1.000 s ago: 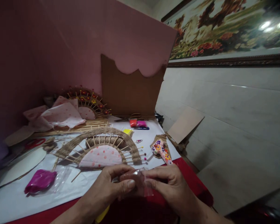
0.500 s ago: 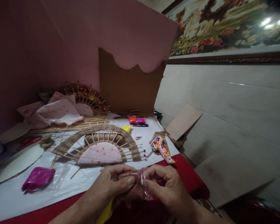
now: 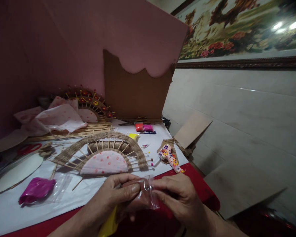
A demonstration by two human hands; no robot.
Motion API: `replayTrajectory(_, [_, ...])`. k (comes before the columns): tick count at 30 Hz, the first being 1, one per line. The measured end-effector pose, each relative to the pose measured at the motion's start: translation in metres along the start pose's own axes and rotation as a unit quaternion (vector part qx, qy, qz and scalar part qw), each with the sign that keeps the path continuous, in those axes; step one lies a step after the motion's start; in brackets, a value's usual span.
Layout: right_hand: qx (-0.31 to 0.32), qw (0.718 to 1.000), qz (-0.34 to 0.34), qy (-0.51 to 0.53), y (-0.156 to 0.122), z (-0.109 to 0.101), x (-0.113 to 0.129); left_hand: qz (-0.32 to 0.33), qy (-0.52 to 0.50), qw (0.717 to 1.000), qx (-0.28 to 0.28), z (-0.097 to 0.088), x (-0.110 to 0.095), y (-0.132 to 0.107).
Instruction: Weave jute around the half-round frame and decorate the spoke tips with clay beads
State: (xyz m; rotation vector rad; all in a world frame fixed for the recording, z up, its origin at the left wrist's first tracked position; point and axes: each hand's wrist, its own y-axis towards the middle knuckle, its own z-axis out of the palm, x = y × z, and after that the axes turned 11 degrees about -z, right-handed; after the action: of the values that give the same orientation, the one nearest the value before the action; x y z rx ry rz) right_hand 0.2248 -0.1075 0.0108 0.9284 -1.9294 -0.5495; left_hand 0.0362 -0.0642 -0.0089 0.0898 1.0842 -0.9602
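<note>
My left hand point(image 3: 113, 194) grips a clear plastic bag point(image 3: 145, 194) holding a soft brown lump, its thumb pressed on top. A yellow piece point(image 3: 110, 223) hangs under the same hand; how it is held is hidden. At the bag's right end, my right hand point(image 3: 181, 197) pinches the clear plastic edge between thumb and fingers. Just beyond the hands lies a half-round twine-woven fan shape point(image 3: 138, 151) with thin sticks and a dotted pink fabric centre point(image 3: 105, 163). Several ball-tipped sticks point(image 3: 150, 160) stand out at its right end.
A magenta packet point(image 3: 37, 190) lies at left on the white sheet point(image 3: 76, 205). A flower-patterned piece point(image 3: 171, 158) sits at right. Behind are thin sticks point(image 3: 98, 126), dotted cloth point(image 3: 60, 117), a decorated fan point(image 3: 96, 103), small packets point(image 3: 144, 127) and brown cardboard point(image 3: 138, 95).
My right fingers have drawn slightly right along the bag's edge, and more of the brown lump shows between my hands. A magenta bit seen by my right hand is now out of sight.
</note>
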Motion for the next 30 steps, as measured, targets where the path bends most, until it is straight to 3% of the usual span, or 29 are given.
replayTrajectory(6, [0.023,0.997,0.065,-0.027,-0.002,0.002,0.0,-0.001,0.027,1.0,0.007,-0.003,0.004,0.002])
replayTrajectory(11, [-0.049,0.982,0.178,0.032,-0.005,0.003,-0.006,-0.001,0.02,1.0,0.006,-0.001,0.001,0.002])
replayTrajectory(16, [-0.039,0.994,0.097,0.015,-0.004,0.005,-0.001,0.008,0.023,1.0,-0.014,0.0,-0.001,0.001])
replayTrajectory(20, [-0.006,0.996,0.093,0.004,-0.004,0.007,0.006,0.023,0.013,0.999,-0.022,0.003,0.0,0.0])
replayTrajectory(27, [-0.005,0.983,0.181,0.015,-0.007,0.009,0.003,0.022,0.007,1.0,-0.012,0.003,0.009,0.002])
replayTrajectory(30, [-0.06,0.966,0.241,0.069,-0.01,0.012,-0.003,0.022,0.009,1.0,-0.013,0.001,0.01,0.003])
